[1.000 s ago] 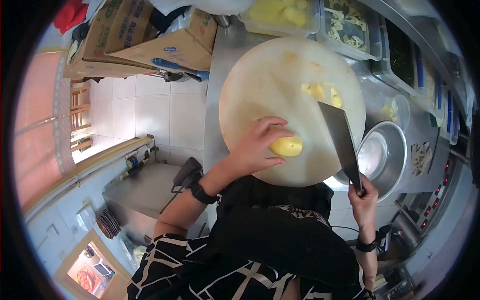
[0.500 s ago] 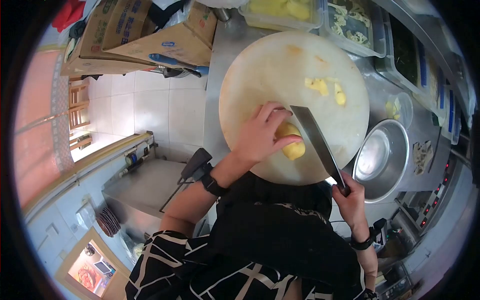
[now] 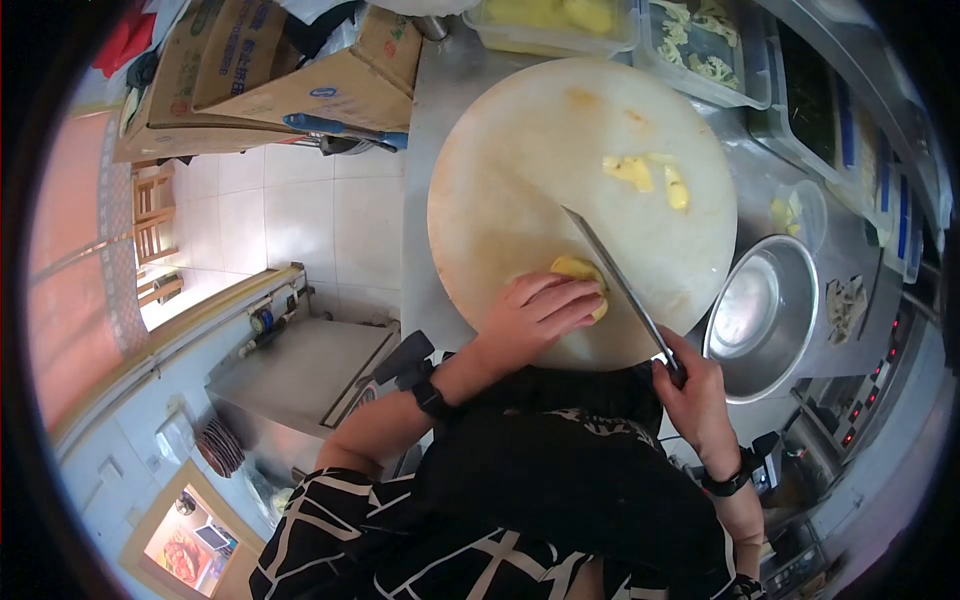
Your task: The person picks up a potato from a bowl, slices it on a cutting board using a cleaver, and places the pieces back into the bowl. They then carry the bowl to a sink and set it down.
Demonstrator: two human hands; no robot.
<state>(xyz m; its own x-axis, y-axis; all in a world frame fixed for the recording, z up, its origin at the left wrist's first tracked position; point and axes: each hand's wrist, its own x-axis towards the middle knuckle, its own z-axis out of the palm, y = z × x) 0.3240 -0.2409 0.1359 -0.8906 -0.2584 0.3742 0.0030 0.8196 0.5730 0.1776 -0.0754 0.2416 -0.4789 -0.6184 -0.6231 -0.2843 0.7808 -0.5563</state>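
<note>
While your left hand pins the yellow potato flat near the front edge of the round cutting board, your right hand, fist closed on the handle, has brought the cleaver down from its raised position a second ago. The blade now stands edge-on against the potato, just beside your fingertips, which have curled lower over it. That reads as a cut under way. Earlier cut pieces lie well apart at the board's far side, and the steel bowl sits beside the board.
</note>
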